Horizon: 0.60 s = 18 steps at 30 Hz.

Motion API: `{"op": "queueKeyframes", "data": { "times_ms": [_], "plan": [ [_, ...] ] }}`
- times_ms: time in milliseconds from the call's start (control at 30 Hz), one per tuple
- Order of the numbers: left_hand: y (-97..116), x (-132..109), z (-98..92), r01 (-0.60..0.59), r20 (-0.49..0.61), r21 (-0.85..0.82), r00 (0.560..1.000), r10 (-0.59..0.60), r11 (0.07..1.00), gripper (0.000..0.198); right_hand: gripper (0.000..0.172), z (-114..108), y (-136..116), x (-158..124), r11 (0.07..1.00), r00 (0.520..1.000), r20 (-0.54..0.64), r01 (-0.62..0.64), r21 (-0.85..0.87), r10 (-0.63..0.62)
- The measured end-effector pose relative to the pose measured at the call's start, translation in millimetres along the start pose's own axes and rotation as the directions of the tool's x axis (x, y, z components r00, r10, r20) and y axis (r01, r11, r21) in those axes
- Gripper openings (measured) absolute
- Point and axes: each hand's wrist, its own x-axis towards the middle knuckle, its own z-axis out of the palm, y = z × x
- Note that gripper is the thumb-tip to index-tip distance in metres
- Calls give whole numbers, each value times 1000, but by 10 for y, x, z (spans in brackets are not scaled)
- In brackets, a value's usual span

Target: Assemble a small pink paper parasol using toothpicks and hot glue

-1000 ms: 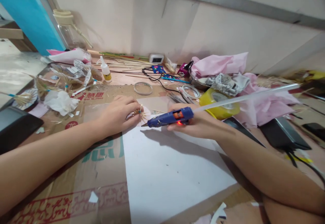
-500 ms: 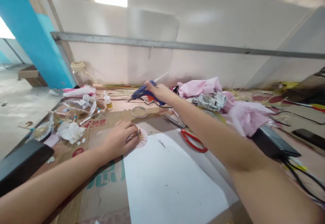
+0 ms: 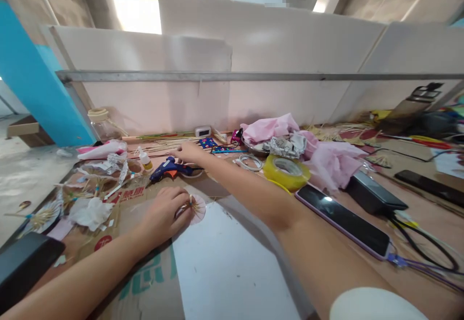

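Note:
My left hand (image 3: 165, 213) rests on the cardboard, closed on a small round paper fan (image 3: 197, 209) with thin straw-coloured ribs. The fan's edge overlaps the white paper sheet (image 3: 232, 267). Farther back, my right hand (image 3: 190, 153) stretches over the table with its fingers extended and nothing visible in them. Just in front of those fingers lies a blue hot glue gun (image 3: 167, 169) with an orange trigger, its nozzle to the left. Thin sticks (image 3: 170, 143) lie beyond the right hand.
On the left are a small glue bottle (image 3: 145, 159), crumpled white paper (image 3: 90, 212) and a black box (image 3: 31, 267). To the right lie yellow tape (image 3: 286, 169), a phone (image 3: 342, 218) and pink cloth (image 3: 337, 165). A white partition (image 3: 282, 44) stands behind, with a person beyond it.
My right hand has set the glue gun down on the table and let it go. My left hand keeps the fan in about the same place. The view has turned right.

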Motion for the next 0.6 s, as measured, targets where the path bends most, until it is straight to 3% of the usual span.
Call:
{"op": "queueKeyframes", "data": {
  "times_ms": [167, 300, 400, 500, 600],
  "plan": [
    [-13, 0, -4, 7, 29, 0, 1000, -7, 1000, 23, 23, -385, 136, -236, 997, 996, 57, -64, 47, 61],
    [0, -22, -5, -20, 28, 18, 999, 19, 1000, 26, 19, -587, 219, -705, 994, 991, 118, -80, 81, 70],
    [10, -27, 6, -35, 26, 34, 999, 34, 999, 25, 17, -675, 241, -1078, 998, 947, 313, -67, -13, 68],
    [7, -14, 16, -44, 15, 47, 999, 44, 998, 24, 18, -705, 207, -1312, 988, 874, 483, 30, -150, 47],
    [-2, -4, 15, -41, 7, 62, 999, 41, 997, 26, 20, -671, 109, -1406, 941, 853, 522, 171, -293, 7]
  ]
}}
